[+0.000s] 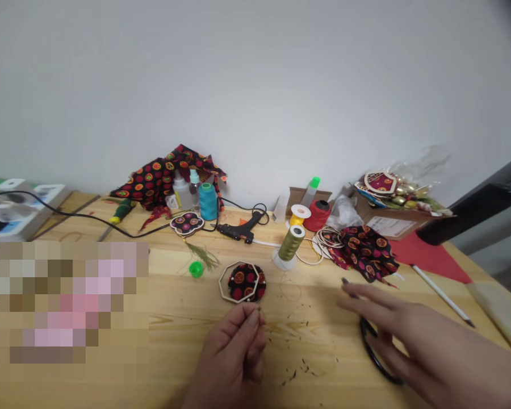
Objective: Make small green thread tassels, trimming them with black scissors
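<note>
My left hand [234,352] is closed in a pinch at the front middle of the table; what sits between thumb and forefinger is too small to make out. Just beyond it lie a pale octagonal frame [222,291] and a round piece of black fabric with red and orange motifs [242,281], overlapping. On the right, my right hand [402,329], slightly blurred, hovers over black-handled scissors [377,363] with its fingers stretched out. Part of the scissors is hidden under that hand. Dark snippets [296,372] are scattered between my hands.
Behind stand an olive thread spool [291,243], red thread cone [316,216], teal thread cone [208,201] and black glue gun [241,228]. A green cap [196,269] is left of the frame. Patterned cloth [368,250], a white pencil [443,295] and a cardboard box [398,222] occupy the right.
</note>
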`<state>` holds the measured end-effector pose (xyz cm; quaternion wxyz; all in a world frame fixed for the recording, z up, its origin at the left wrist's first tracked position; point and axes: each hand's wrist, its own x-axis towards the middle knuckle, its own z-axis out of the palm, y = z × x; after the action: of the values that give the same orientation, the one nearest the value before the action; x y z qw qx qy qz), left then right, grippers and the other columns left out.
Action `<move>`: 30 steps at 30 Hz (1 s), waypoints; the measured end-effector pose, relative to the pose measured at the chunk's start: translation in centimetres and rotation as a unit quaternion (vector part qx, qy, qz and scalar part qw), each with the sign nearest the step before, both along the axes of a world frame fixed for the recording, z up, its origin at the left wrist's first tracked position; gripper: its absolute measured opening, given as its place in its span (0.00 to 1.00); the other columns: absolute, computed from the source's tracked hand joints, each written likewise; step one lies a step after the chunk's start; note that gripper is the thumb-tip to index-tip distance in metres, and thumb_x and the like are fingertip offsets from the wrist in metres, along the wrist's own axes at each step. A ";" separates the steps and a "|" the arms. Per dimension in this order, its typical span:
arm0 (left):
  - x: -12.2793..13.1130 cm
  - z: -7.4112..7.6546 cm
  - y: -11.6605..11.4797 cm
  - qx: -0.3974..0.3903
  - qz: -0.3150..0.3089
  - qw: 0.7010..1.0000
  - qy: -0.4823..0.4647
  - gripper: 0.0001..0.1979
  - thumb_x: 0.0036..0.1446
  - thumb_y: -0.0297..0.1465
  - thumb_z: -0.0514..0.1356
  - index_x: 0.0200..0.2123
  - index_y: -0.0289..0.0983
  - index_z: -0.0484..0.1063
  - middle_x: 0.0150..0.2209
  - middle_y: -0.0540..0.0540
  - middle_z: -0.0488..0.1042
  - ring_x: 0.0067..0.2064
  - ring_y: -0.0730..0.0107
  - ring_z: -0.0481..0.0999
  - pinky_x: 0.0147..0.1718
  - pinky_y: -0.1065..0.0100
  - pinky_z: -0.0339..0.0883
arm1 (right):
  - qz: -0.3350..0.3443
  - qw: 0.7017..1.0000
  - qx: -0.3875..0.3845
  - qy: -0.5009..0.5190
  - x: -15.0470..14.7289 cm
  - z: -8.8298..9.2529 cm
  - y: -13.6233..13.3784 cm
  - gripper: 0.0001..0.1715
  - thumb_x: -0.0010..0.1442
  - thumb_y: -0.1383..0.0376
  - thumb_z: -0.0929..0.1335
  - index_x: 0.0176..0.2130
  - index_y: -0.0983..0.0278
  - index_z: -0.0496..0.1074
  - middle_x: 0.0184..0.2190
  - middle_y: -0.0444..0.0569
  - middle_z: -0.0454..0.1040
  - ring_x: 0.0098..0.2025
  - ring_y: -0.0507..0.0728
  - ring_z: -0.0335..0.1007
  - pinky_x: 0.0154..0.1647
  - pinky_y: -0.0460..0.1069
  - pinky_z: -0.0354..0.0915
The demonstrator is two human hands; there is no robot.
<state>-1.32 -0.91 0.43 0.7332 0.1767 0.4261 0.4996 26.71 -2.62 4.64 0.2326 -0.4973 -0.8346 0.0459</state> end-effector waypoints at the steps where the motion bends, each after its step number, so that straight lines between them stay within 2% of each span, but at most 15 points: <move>1: 0.1 0.1 0.0 0.005 0.000 1.000 0.005 0.15 0.45 0.39 0.69 0.25 0.36 0.70 0.15 0.59 0.59 0.17 0.83 0.51 0.15 0.78 0.44 | 0.034 0.996 -0.065 -0.044 -1.3 1.3 1.0 0.26 0.53 0.73 0.68 0.50 0.55 0.71 0.47 0.46 0.77 0.44 0.59 0.76 0.43 0.49 0.73; 3: 0.2 0.2 -0.1 0.016 -0.009 1.000 0.012 0.13 0.48 0.38 0.67 0.26 0.36 0.70 0.16 0.58 0.59 0.17 0.83 0.51 0.16 0.78 0.45 | 0.047 0.996 -0.081 -0.009 -4.0 3.0 2.2 0.23 0.55 0.73 0.66 0.49 0.55 0.71 0.42 0.45 0.79 0.38 0.56 0.78 0.34 0.45 0.74; 4: 0.4 0.2 -0.1 0.020 -0.015 1.000 0.013 0.12 0.50 0.37 0.66 0.26 0.36 0.70 0.16 0.58 0.60 0.17 0.83 0.52 0.16 0.78 0.45 | 0.036 0.996 -0.074 0.045 -5.2 3.3 2.4 0.17 0.57 0.71 0.65 0.45 0.55 0.73 0.38 0.45 0.80 0.35 0.55 0.78 0.31 0.44 0.73; 6: 0.7 0.1 0.0 0.028 -0.028 0.999 0.011 0.10 0.53 0.36 0.64 0.27 0.36 0.70 0.16 0.58 0.59 0.17 0.83 0.52 0.16 0.78 0.46 | 0.001 0.983 -0.081 0.167 -7.7 2.7 2.2 0.10 0.59 0.68 0.65 0.38 0.56 0.74 0.32 0.44 0.79 0.31 0.53 0.76 0.27 0.43 0.71; 7: 0.9 0.1 0.0 0.030 -0.034 0.999 0.010 0.09 0.54 0.36 0.63 0.27 0.36 0.70 0.16 0.58 0.59 0.17 0.82 0.51 0.16 0.78 0.46 | -0.009 0.970 -0.099 0.223 -8.8 1.9 1.9 0.08 0.59 0.68 0.66 0.37 0.57 0.74 0.31 0.44 0.79 0.32 0.52 0.76 0.30 0.43 0.71; 8: 1.0 0.1 0.1 0.033 -0.041 0.999 0.010 0.09 0.55 0.35 0.62 0.28 0.36 0.70 0.16 0.59 0.58 0.17 0.82 0.51 0.16 0.77 0.46 | -0.022 0.951 -0.116 0.286 -9.8 0.9 1.7 0.08 0.58 0.68 0.67 0.38 0.57 0.73 0.34 0.44 0.78 0.36 0.52 0.76 0.36 0.43 0.71; 9: 1.2 0.1 0.1 0.035 -0.047 0.998 0.011 0.09 0.55 0.35 0.62 0.28 0.37 0.70 0.16 0.59 0.58 0.17 0.82 0.51 0.16 0.77 0.46 | -0.027 0.923 -0.155 0.351 -10.8 -0.2 1.5 0.10 0.58 0.68 0.68 0.42 0.58 0.72 0.41 0.46 0.77 0.43 0.53 0.74 0.44 0.45 0.70; 11: 1.3 0.1 0.1 0.041 -0.055 0.998 0.013 0.09 0.56 0.35 0.61 0.28 0.36 0.70 0.16 0.58 0.58 0.18 0.81 0.51 0.17 0.77 0.47 | -0.001 0.848 -0.253 0.466 -12.1 -2.2 1.2 0.15 0.59 0.68 0.66 0.46 0.57 0.69 0.47 0.47 0.75 0.50 0.53 0.71 0.50 0.47 0.68; 13: 1.4 0.1 0.1 0.038 -0.053 0.998 0.013 0.08 0.56 0.34 0.61 0.28 0.36 0.70 0.17 0.58 0.59 0.18 0.82 0.53 0.17 0.78 0.48 | 0.023 0.782 -0.346 0.518 -12.7 -3.4 1.1 0.19 0.59 0.69 0.66 0.50 0.56 0.67 0.46 0.46 0.76 0.49 0.52 0.72 0.50 0.47 0.67; 15: 1.4 0.1 0.0 0.028 -0.044 0.999 0.012 0.07 0.55 0.34 0.63 0.29 0.36 0.71 0.18 0.57 0.61 0.19 0.82 0.54 0.17 0.79 0.49 | 0.030 0.756 -0.403 0.515 -12.7 -3.8 1.0 0.21 0.58 0.69 0.66 0.52 0.57 0.67 0.41 0.45 0.78 0.44 0.52 0.74 0.47 0.46 0.68; 17: 1.5 0.1 0.1 0.018 -0.038 0.999 0.010 0.08 0.54 0.34 0.64 0.28 0.36 0.70 0.18 0.57 0.61 0.18 0.82 0.53 0.17 0.79 0.49 | 0.013 0.770 -0.421 0.479 -12.3 -3.7 1.2 0.21 0.57 0.70 0.67 0.50 0.59 0.70 0.33 0.43 0.78 0.36 0.52 0.74 0.39 0.45 0.68; 19: 1.6 0.0 0.1 0.013 -0.037 0.999 0.006 0.09 0.52 0.35 0.65 0.28 0.36 0.70 0.17 0.57 0.61 0.18 0.83 0.53 0.16 0.79 0.48 | -0.013 0.800 -0.412 0.436 -12.1 -3.5 1.4 0.16 0.54 0.71 0.67 0.43 0.61 0.75 0.28 0.43 0.78 0.31 0.52 0.72 0.34 0.45 0.67; 23: 1.9 -0.1 0.4 0.011 -0.031 0.999 0.003 0.10 0.52 0.34 0.65 0.27 0.35 0.70 0.16 0.58 0.61 0.18 0.83 0.53 0.16 0.79 0.48 | -0.053 0.840 -0.372 0.391 -12.2 -3.2 1.7 0.08 0.52 0.69 0.68 0.29 0.63 0.79 0.25 0.44 0.77 0.29 0.52 0.70 0.32 0.44 0.65; 27: 1.8 0.1 0.6 0.010 -0.017 1.000 0.003 0.09 0.50 0.33 0.66 0.27 0.35 0.71 0.17 0.58 0.61 0.18 0.83 0.53 0.16 0.79 0.48 | -0.097 0.855 -0.337 0.382 -12.0 -3.2 1.5 0.10 0.51 0.65 0.68 0.22 0.65 0.76 0.17 0.42 0.71 0.21 0.50 0.63 0.23 0.43 0.61; 30: 1.5 0.3 0.7 0.016 0.013 1.000 0.001 0.09 0.49 0.32 0.67 0.27 0.35 0.71 0.18 0.57 0.62 0.19 0.83 0.54 0.17 0.80 0.49 | -0.131 0.856 -0.315 0.389 -11.1 -3.2 1.6 0.11 0.51 0.62 0.68 0.22 0.65 0.74 0.15 0.42 0.68 0.18 0.49 0.59 0.19 0.43 0.58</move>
<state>0.16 -0.22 0.71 0.7231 0.1834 0.4216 0.5155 15.63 -1.07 1.41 0.3733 -0.5902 -0.5442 0.4650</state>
